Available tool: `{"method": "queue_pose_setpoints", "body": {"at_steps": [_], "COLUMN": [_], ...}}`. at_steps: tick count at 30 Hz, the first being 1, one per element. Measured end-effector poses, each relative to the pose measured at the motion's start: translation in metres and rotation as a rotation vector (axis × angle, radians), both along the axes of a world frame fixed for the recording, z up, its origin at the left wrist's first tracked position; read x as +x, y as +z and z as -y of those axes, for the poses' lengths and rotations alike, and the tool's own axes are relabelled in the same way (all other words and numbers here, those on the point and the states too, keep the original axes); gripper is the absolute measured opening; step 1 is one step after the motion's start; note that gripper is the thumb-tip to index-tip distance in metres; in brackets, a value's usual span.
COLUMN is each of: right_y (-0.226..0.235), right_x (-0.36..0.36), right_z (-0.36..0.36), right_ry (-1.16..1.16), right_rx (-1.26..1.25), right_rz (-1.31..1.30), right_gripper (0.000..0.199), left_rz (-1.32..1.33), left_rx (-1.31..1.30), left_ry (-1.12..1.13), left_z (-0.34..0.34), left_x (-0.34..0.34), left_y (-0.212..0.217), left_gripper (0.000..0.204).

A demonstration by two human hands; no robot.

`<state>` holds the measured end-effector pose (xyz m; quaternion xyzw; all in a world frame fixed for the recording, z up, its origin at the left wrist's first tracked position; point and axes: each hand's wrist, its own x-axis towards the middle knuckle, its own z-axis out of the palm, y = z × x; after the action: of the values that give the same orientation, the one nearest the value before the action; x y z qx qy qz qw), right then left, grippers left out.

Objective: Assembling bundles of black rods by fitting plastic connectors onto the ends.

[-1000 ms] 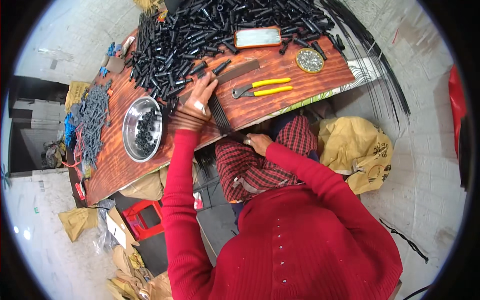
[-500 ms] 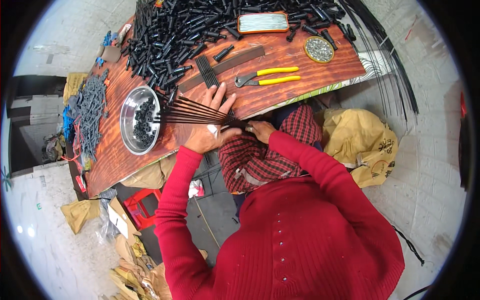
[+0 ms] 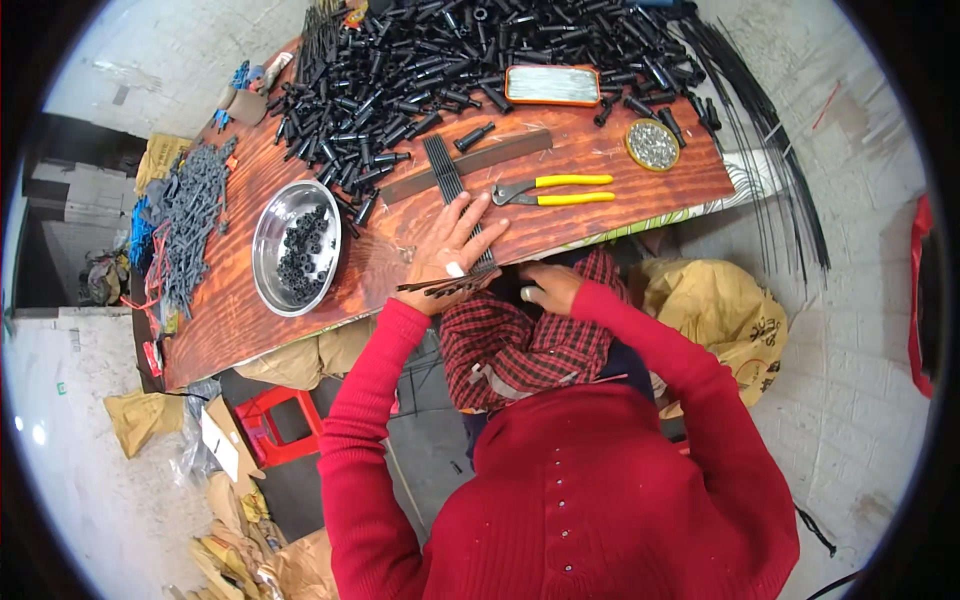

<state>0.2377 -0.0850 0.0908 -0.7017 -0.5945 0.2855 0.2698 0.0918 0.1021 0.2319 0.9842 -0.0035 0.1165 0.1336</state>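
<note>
My left hand (image 3: 455,245) lies over a row of thin black rods (image 3: 445,168) at the table's near edge, its fingers stretched and spread across them. A white patch shows on the back of this hand. By its wrist, the rods' bent ends (image 3: 445,286) appear as a short dark fan. My right hand (image 3: 555,287) is just off the table edge, above the checked cloth on my lap. Its fingers are curled, and what they close on is hidden in the dark. Under the rods, a flat brown bar (image 3: 400,187) rests across the tabletop.
Yellow-handled pliers (image 3: 555,190) lie right of the rods. A clear bowl (image 3: 268,290) of small black pieces stands left. Black tubular parts (image 3: 440,60) are heaped behind, near an orange-rimmed tray (image 3: 550,99) and a round dish of metal bits (image 3: 652,145). Grey parts (image 3: 195,215) lie far left.
The rod fan that reached left toward the bowl now looks short and lies by my left wrist. My right hand has shifted slightly right and down. The whole view has moved somewhat.
</note>
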Motion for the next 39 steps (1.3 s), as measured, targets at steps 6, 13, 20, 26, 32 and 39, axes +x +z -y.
{"method": "queue_pose_setpoints", "body": {"at_steps": [6, 13, 20, 26, 32, 39], "right_y": [0.147, 0.132, 0.143, 0.203, 0.227, 0.217], "right_x": [0.033, 0.067, 0.075, 0.015, -0.023, -0.023], "right_z": [0.015, -0.017, -0.003, -0.011, -0.033, -0.04], "right_ry": [-0.135, -0.239, -0.391, 0.142, 0.145, 0.139], "right_rx": [0.392, 0.485, 0.439, 0.472, 0.668, 0.756], "right_rz": [-0.04, 0.41, 0.519, 0.026, 0.036, 0.114], "right_gripper": [0.024, 0.036, 0.037, 0.065, 0.045, 0.029], "left_rz": [0.003, 0.013, 0.022, 0.073, 0.113, 0.136], "left_rx": [-0.013, -0.021, 0.001, 0.001, -0.16, -0.114], "left_ry": [0.009, 0.022, 0.016, 0.018, 0.037, 0.109], "left_z": [0.004, 0.004, 0.003, 0.001, -0.005, -0.005], "left_x": [-0.002, -0.005, -0.006, -0.006, -0.011, -0.015], "left_y": [0.006, -0.005, 0.0, -0.005, -0.022, -0.021], "left_gripper": [0.078, 0.078, 0.077, 0.076, 0.067, 0.089]}}
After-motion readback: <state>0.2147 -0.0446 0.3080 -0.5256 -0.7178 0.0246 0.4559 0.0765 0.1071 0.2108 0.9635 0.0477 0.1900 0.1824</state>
